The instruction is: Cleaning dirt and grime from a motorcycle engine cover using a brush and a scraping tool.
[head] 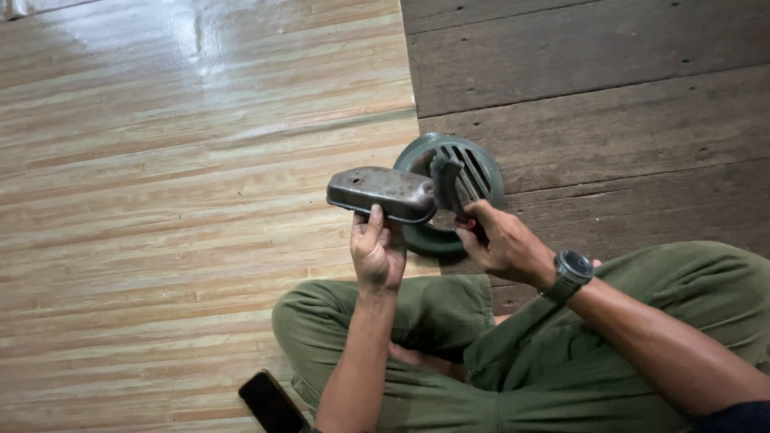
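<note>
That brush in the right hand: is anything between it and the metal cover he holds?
Nothing visible. The right hand holds the brush with its head right at the end of the metal cover, which the left hand grips from below. The green round grille lies behind them on the floor.

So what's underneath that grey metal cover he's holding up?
Under the metal cover lies a round green grille on the floor. Its left part is hidden by the cover and the brush.
</note>
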